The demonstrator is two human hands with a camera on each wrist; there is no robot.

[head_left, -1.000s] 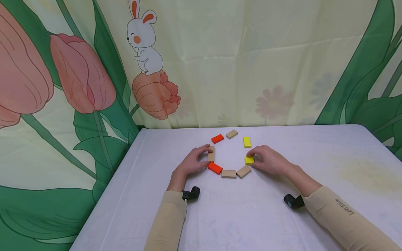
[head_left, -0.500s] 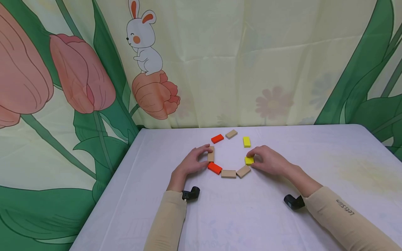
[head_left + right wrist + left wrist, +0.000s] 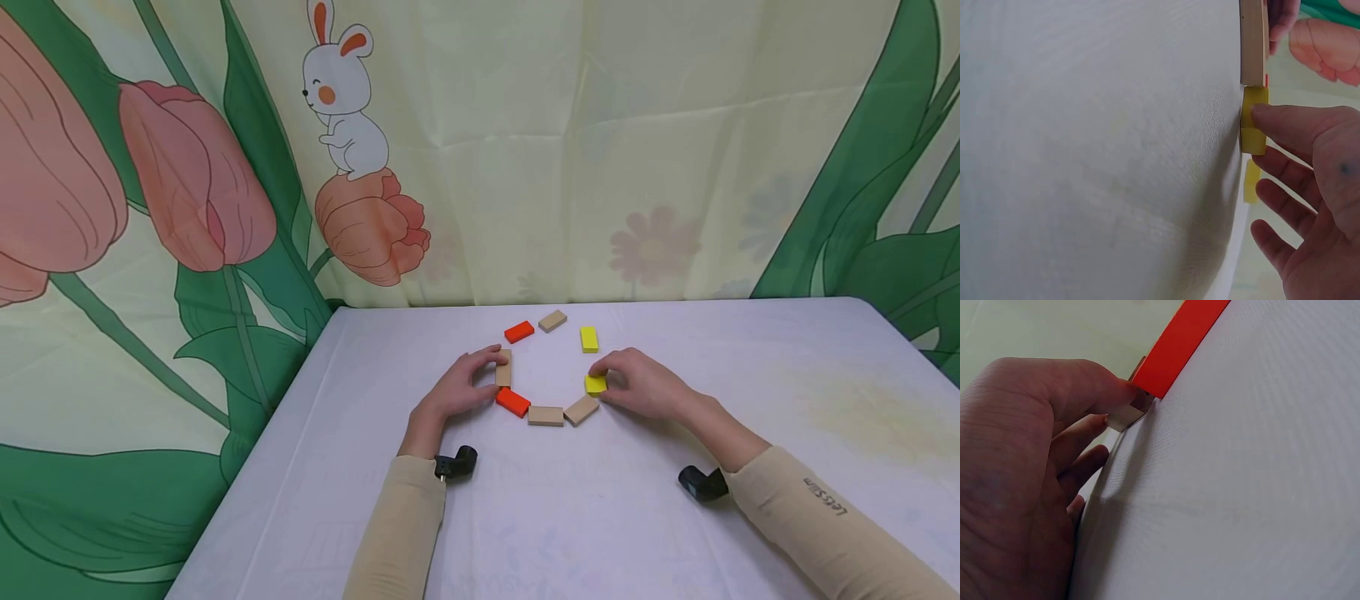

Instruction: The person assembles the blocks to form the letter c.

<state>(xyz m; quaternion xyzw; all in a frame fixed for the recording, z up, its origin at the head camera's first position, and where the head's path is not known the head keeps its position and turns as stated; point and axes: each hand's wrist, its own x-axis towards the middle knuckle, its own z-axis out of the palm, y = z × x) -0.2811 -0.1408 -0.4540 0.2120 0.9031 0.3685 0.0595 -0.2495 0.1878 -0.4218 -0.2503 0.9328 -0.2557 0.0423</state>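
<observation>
Flat domino-like blocks form a curved row on the cloth. At its left end, my left hand [image 3: 459, 387] pinches a plain wooden block [image 3: 505, 373] between thumb and fingers. That block's near end meets a red block [image 3: 513, 402], large in the left wrist view. From there the curve runs through a wooden block [image 3: 546, 416] and an angled wooden block [image 3: 581, 410]. At the right end my right hand [image 3: 645, 385] pinches a yellow block [image 3: 595, 385] by thumb and index finger; in the right wrist view its other fingers are spread behind.
Beyond the row lie a loose red block [image 3: 519, 332], a wooden block [image 3: 552, 321] and a yellow block [image 3: 589, 339]. A white cloth covers the table [image 3: 570, 517]. A printed curtain [image 3: 510, 208] hangs along its back edge. Black cameras [image 3: 459, 462] stick out from both wrists.
</observation>
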